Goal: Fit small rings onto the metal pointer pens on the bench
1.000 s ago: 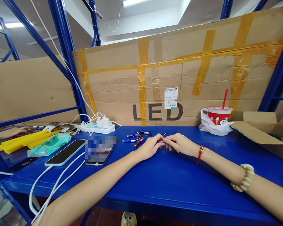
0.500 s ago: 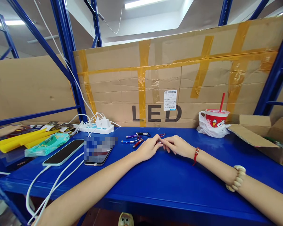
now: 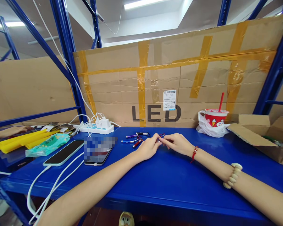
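Observation:
On the blue table, my left hand (image 3: 148, 148) and my right hand (image 3: 179, 143) meet at the fingertips. Both have their fingers closed around something small and reddish, mostly hidden by the fingers. Just left of my left hand lie several small metallic pens with straps: a blue one (image 3: 128, 141), a purple one (image 3: 131, 136), a black one (image 3: 142, 134) and a red one (image 3: 137, 143). A bit of red strap (image 3: 162, 135) shows behind the fingertips.
Two phones (image 3: 64, 153) (image 3: 99, 153) with white cables lie left. Behind them sits a power strip (image 3: 96, 128). Yellow rolls (image 3: 21, 141), a green packet (image 3: 48, 145) and another person's hand (image 3: 14, 130) are far left. A red cup (image 3: 215, 118) and open carton (image 3: 261, 141) stand right.
My right hand has shifted slightly left and its wrist has turned a little. The other person's hand at the far left has moved right.

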A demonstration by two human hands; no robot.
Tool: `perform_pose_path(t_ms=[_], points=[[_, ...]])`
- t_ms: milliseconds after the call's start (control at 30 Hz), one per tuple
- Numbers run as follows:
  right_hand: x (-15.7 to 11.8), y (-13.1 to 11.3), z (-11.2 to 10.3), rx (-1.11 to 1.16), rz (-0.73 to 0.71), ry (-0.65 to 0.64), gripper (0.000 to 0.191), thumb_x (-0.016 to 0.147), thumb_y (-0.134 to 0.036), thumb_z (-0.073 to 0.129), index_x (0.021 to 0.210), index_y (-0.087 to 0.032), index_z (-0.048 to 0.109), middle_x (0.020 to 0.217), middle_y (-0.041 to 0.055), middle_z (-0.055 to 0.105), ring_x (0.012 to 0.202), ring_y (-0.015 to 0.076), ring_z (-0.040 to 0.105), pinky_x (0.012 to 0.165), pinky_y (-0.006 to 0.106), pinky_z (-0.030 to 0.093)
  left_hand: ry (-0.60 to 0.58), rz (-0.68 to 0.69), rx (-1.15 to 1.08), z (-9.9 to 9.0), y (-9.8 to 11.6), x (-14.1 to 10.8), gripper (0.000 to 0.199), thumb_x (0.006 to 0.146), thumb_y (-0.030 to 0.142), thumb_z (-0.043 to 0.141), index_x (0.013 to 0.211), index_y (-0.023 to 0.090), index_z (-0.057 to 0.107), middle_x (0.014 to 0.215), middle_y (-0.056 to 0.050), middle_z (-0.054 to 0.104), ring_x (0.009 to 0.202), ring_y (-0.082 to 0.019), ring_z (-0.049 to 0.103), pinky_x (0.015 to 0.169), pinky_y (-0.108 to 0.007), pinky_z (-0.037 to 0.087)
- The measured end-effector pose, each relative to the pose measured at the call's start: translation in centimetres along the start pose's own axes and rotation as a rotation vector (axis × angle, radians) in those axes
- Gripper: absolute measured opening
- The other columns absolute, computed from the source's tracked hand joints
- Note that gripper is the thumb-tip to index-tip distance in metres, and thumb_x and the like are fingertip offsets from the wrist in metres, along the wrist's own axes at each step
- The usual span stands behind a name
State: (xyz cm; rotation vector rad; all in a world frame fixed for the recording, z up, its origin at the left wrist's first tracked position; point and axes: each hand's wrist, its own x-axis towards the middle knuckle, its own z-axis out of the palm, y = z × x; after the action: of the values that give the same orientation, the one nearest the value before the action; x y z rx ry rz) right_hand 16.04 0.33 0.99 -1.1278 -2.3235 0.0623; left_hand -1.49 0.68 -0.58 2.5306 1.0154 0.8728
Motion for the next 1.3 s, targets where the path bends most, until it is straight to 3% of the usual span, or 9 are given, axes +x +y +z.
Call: perform_pose_path(t_ms=[167, 400, 667, 1033, 1300], points=[[0.0, 0.7, -0.3, -0.081, -0.119, 0.247, 0.026, 0.081, -0.043, 0.048, 0.085, -0.021, 0.062, 0.071, -0.0002, 0.061, 0.047, 0.0074, 0.044, 0.049, 0.020, 0.034, 0.092, -0.020, -0.113, 0.3, -0.3, 0.4, 0.009, 0.086, 0.025, 0.035, 0.091, 0.020, 0.041, 0.062, 0.004, 0.051, 0.061, -0.011, 0.051, 0.061, -0.022, 0.038], [0.2, 0.9, -0.4, 0.001, -0.262, 0.233, 0.024, 0.082, -0.039, 0.048, 0.086, -0.023, 0.065, 0.080, 0.0015, 0.059, 0.054, 0.0078, 0.049, 0.051, 0.020, 0.038, 0.071, -0.019, -0.197, 0.1, 0.0, 0.3, 0.013, 0.085, 0.026, 0.037, 0.087, 0.017, 0.047, 0.062, 0.004, 0.048, 0.058, -0.010, 0.045, 0.056, -0.020, 0.033], [0.5, 1.6, 0.0, 0.327, -0.169, 0.147, 0.030, 0.072, -0.046, 0.058, 0.073, -0.018, 0.067, 0.077, 0.0025, 0.058, 0.044, 0.0060, 0.051, 0.047, 0.022, 0.042, 0.005, 0.025, -0.088, -0.2, 0.1, 0.2, 0.020, 0.085, 0.027, 0.036, 0.088, 0.016, 0.053, 0.073, 0.001, 0.055, 0.065, -0.011, 0.049, 0.060, -0.021, 0.036], [0.4, 1.9, -0.2, 0.378, 0.006, 0.046, 0.033, 0.064, -0.049, 0.064, 0.064, -0.015, 0.064, 0.068, 0.0017, 0.057, 0.046, 0.0082, 0.051, 0.045, 0.022, 0.040, -0.106, 0.107, 0.033, 0.1, -0.1, 0.1, 0.021, 0.086, 0.023, 0.034, 0.093, 0.016, 0.053, 0.083, -0.002, 0.059, 0.073, -0.013, 0.053, 0.064, -0.022, 0.039], [0.2, 2.0, 0.3, 0.487, 0.156, -0.013, 0.034, 0.061, -0.047, 0.065, 0.064, -0.014, 0.061, 0.062, 0.0002, 0.056, 0.042, 0.0073, 0.048, 0.040, 0.020, 0.038, -0.069, 0.149, 0.051, -0.2, 0.0, 0.0, 0.021, 0.086, 0.022, 0.035, 0.093, 0.017, 0.054, 0.081, -0.004, 0.060, 0.072, -0.015, 0.055, 0.066, -0.023, 0.040]])
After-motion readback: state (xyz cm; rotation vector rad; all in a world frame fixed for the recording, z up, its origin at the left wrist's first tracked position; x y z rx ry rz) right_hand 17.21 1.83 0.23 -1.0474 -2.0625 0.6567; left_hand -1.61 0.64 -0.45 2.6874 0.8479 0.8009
